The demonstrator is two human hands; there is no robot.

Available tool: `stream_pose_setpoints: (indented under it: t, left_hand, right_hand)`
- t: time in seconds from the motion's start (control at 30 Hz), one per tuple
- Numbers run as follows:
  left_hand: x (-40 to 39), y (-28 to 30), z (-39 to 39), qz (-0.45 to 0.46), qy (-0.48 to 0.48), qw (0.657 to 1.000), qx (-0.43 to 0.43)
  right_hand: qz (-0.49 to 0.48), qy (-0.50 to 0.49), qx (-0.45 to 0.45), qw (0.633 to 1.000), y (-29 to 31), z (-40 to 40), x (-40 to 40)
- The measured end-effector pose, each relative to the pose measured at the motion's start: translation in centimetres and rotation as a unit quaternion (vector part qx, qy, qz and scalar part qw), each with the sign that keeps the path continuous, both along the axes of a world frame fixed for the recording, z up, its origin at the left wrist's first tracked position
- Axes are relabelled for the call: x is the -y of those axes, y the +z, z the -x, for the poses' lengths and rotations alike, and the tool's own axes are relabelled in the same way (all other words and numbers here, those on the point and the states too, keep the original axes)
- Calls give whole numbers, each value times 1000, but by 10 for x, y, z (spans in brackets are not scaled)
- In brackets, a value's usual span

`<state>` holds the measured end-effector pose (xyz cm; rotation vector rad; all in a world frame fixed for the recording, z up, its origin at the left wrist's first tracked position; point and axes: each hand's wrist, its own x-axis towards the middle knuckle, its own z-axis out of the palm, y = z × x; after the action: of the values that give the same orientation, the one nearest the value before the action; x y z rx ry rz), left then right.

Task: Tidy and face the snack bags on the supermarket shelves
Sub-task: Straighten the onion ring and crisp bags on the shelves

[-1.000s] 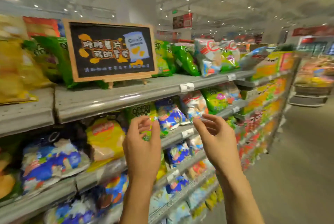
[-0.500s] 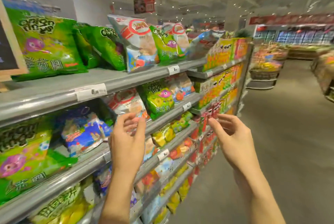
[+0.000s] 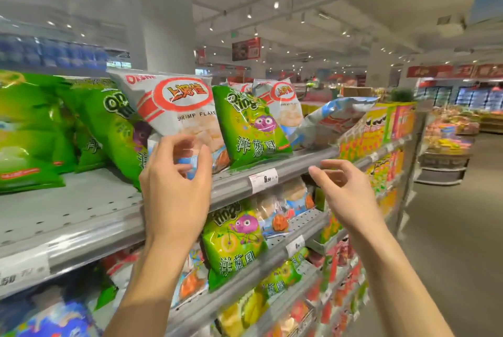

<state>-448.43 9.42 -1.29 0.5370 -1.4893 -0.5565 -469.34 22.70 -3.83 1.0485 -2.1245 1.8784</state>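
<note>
Reaching up to the top shelf (image 3: 89, 208) of a supermarket snack aisle, a person brings the left hand (image 3: 174, 187) to the lower edge of a white shrimp flakes bag (image 3: 177, 108), fingers loosely curled in front of the pack; whether they already pinch it or merely brush it cannot be told from this angle. The bag stands roughly upright with its long axis vertical, leaning a little to the left against a green bag (image 3: 117, 129), its printed face turned toward the aisle. It lies just above and beyond the left fingertips, so the left hand is plainly the nearer of the two. The right hand (image 3: 345, 195) hovers lower and to the right, near the shelf's front rail (image 3: 299, 165), fingers relaxed and half bent, holding nothing. Between the hands stands a green onion ring bag (image 3: 250, 129), upright and just right of the shrimp flakes. Farther right, a silver-blue bag (image 3: 329, 121) lies tipped over on its side and probably needs standing up. Judging by the reach, straightening the white bag looks like the step in hand, with a short upward move of the left fingers enough to take hold.
</note>
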Motion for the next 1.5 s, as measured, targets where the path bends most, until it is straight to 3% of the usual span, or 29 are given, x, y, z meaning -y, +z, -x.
stream_pose_setpoints:
  t: [0.13,0.23,0.4,0.5,0.7,0.9,1.07,1.5]
  left_hand:
    - [25,4,8,32,202,977,61]
    - [39,9,9,-7,262,959,106]
    - [49,24,16,-156,172,964,128]
    - [54,27,18,-173,182,959,131]
    - [66,27,24,-202,105,968,105]
    - [64,28,23,-206,126,970,14]
    - [68,35,44,-191,124,973,-46]
    - [85,30,164,-151,-65,982,97]
  right_hand:
    - [-11,49,-31,998,20,40,62]
    - [-34,87,-68,993,40,68,106]
    - [-117,233,-58,964,64,105,162]
    - [-159,337,-54,926,65,123,184]
    - [-110,423,-60,897,58,132,197]
    - [-19,349,-65,935,76,127,171]
    - [1,348,-84,934,81,132,130]
    - [-25,320,-59,945,40,159,63]
